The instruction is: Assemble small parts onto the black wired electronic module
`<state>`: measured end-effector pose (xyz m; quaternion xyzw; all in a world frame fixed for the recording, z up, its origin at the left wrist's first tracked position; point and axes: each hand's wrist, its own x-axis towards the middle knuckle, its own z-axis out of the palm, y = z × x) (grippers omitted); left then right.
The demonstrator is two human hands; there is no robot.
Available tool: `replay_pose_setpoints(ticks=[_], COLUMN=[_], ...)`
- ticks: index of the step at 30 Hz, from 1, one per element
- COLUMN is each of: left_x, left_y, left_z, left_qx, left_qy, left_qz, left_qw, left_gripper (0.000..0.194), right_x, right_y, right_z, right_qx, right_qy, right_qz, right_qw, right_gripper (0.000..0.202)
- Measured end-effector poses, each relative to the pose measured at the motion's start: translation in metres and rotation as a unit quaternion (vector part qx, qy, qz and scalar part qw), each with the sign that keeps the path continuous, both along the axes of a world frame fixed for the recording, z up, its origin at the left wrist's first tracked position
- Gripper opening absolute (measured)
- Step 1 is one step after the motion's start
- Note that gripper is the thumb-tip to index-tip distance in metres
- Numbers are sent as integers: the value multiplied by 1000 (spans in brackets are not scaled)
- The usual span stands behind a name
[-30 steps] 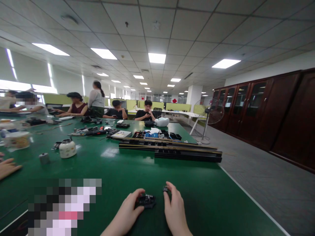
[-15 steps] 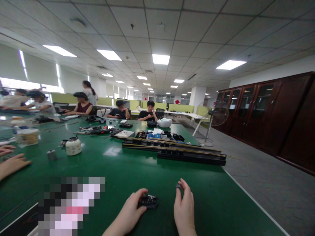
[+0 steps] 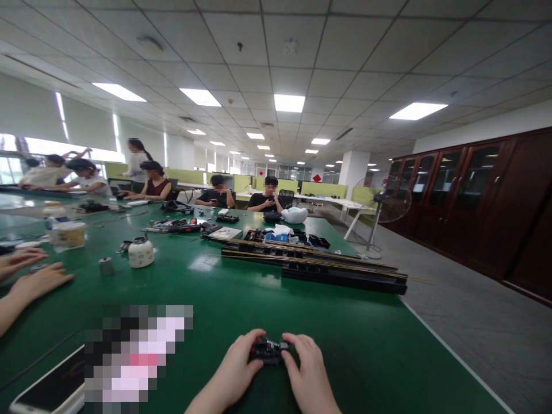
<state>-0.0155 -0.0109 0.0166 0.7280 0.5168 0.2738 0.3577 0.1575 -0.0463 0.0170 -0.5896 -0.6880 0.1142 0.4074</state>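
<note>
An open black housing (image 3: 268,355) sits low over the counter (image 3: 235,305) between the hands, its inner parts uncovered, so the work looks partway done, though whether the small grey piece (image 3: 284,345) at its right end is seated cannot be told. The left hand (image 3: 238,363) has its grip closed on the housing's left end, and the right hand (image 3: 306,361) pinches the piece. Half a second ago that right hand held it well apart; now it meets the housing, the black rails (image 3: 345,280) lying beyond.
</note>
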Motion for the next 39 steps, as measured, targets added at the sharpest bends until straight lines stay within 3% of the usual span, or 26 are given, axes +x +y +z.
replay_pose_setpoints(ticks=[3,9,24,39], left_x=[0,1,2,2], left_y=[0,-1,-2,-1], left_z=[0,1,0,0], left_qx=[6,9,20,12], left_qy=[8,17,26,21], left_qz=[1,1,2,2], left_qw=[1000,1000,999,1000], left_gripper=[50,50,47,47], right_x=[-7,-7,-11,-10], right_y=[-4,-3,-7,-5], right_z=[5,8,7,7], right_qx=[-15,9,-19,-54], right_qy=[1,24,-60,-77], right_qz=[54,74,40,45], right_qw=[998,997,997,995], right_gripper=[19,16,19,20])
